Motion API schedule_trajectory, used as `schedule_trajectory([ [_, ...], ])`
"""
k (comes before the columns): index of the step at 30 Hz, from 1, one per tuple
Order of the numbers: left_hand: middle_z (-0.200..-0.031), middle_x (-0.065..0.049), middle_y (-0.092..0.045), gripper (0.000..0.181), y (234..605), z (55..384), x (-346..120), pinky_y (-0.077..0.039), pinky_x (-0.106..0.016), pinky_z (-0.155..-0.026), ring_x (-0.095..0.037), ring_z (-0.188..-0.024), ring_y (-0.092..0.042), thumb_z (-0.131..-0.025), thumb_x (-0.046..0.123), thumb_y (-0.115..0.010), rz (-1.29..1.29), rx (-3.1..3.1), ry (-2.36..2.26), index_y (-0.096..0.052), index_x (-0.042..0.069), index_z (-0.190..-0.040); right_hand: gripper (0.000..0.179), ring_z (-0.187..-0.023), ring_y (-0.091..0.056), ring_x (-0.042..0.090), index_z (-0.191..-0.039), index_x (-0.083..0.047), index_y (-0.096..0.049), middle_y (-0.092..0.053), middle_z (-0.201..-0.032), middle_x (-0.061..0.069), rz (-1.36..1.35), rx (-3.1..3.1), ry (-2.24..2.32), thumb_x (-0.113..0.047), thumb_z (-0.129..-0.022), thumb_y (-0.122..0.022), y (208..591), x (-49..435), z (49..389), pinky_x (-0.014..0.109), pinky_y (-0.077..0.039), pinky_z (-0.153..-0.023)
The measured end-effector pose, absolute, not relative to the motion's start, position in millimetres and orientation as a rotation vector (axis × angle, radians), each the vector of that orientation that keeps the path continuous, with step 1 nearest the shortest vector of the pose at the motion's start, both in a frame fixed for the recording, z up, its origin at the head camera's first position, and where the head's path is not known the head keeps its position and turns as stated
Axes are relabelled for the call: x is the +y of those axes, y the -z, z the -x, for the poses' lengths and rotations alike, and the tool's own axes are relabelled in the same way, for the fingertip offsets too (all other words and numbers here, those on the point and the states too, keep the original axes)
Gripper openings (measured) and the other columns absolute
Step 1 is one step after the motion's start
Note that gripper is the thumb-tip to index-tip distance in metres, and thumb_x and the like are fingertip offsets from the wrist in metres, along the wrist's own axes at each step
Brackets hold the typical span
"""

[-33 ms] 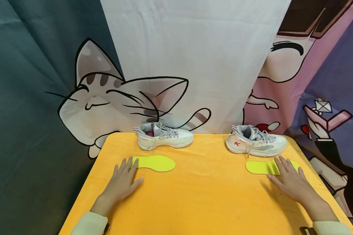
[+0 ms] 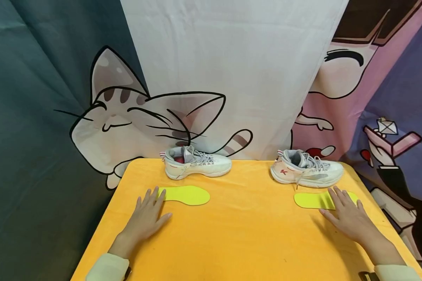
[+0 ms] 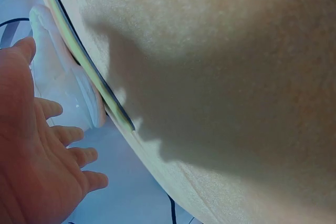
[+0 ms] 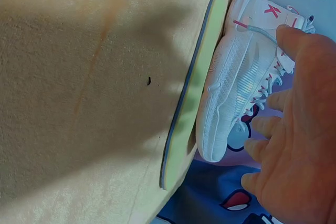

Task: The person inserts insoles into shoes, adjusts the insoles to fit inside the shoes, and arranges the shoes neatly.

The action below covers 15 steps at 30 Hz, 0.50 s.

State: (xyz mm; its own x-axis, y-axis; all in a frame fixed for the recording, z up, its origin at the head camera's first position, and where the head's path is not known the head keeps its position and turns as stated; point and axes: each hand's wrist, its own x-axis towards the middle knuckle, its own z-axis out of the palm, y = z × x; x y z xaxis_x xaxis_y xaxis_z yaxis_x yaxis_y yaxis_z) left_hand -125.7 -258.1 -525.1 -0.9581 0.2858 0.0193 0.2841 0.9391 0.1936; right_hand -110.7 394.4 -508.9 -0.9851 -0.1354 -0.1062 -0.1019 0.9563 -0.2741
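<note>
noted left hand (image 2: 144, 219) with fingers straight and spread, gripping nothing, above one end of a flat, yellow-green, foot-shaped insole (image 2: 190, 195) stretching off to its right. likewise right hand (image 2: 348, 219), spread, gripping nothing, over a matching yellow-green insole (image 2: 309, 200) reaching out to its left. beyond left fingertips, a white-and-grey lace-up sneaker (image 2: 204, 166); beyond right fingertips, a matching white-and-grey sneaker (image 2: 309, 171), both near far edge of yellow table (image 2: 246, 230). wide open room between hands; side edges near, outward of each.
</note>
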Motion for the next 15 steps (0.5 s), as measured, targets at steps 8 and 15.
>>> schedule_trajectory([
  [8,-0.169,-0.023,-0.022,0.082,528,126,-259,-0.017,-0.077,-0.117,-0.050,-0.155,-0.018,-0.101,0.054,-0.059,-0.454,3.090,-0.318,-0.031,0.008,-0.162,0.088,-0.150,-0.009,0.061,-0.162,0.005,-0.014,-0.014,-0.165,0.037,0.225,2.996,0.446,-0.051,-0.106,-0.052,507,390,109,0.084,0.001,-0.110],
  [15,-0.170,-0.023,-0.021,0.083,527,122,-260,-0.017,-0.077,-0.117,-0.050,-0.155,-0.018,-0.100,0.055,-0.059,-0.449,3.091,-0.307,-0.030,0.009,-0.163,0.088,-0.152,-0.010,0.058,-0.164,0.001,-0.014,-0.017,-0.166,0.034,0.253,2.983,0.449,-0.051,-0.105,-0.053,502,383,106,0.081,0.004,-0.113],
])
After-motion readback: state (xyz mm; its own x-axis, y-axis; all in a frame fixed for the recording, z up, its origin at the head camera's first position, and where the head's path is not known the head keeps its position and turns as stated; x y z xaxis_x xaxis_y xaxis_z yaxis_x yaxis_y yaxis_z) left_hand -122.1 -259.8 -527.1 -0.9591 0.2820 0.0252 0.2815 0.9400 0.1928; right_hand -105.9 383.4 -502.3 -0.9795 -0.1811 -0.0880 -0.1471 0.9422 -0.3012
